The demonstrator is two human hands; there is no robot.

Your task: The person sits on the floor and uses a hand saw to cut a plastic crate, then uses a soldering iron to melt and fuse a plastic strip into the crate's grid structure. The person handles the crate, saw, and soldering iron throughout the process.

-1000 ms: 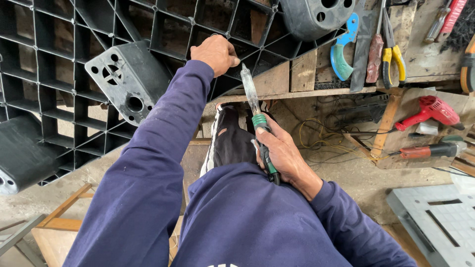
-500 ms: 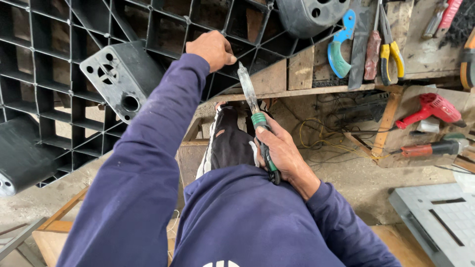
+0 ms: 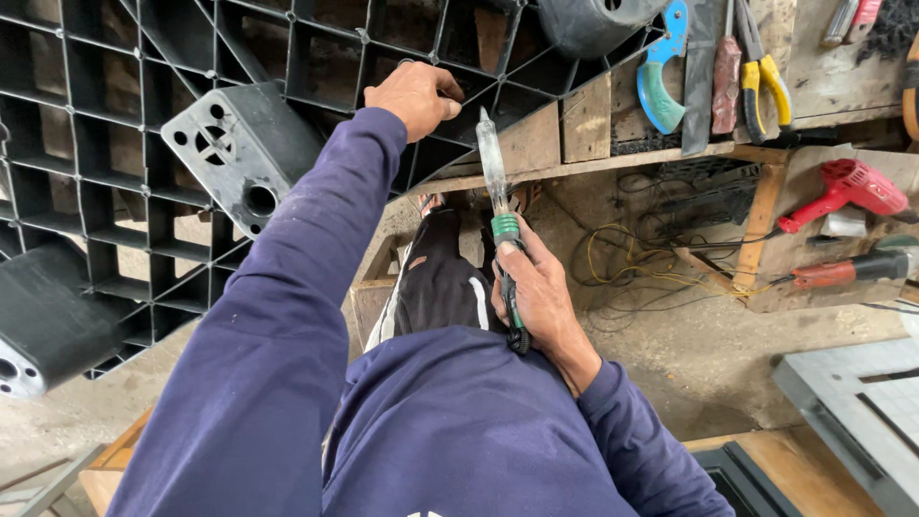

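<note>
1. Left hand [image 3: 416,96]: fingertips curl behind a rib of the black grid [image 3: 144,144]; what they press is hidden
2. Grid: cut off at the top and left edges
3. Knife [image 3: 503,258]: handle mostly covered by the right hand [image 3: 541,297]
4. Tools on the bench [image 3: 584,124], upper right: tops cut off
5. Grey panel [image 3: 852,412]: runs out at the right edge

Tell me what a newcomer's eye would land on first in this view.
First the big black plastic grid pallet filling the upper left, with the left hand gripping one of its ribs. Next, in the centre, the right hand holds a green-handled tool whose long pale tip points up toward the pallet edge. At the right, a red power drill lies under the wooden bench, and yellow-handled pliers rest on top.
</note>
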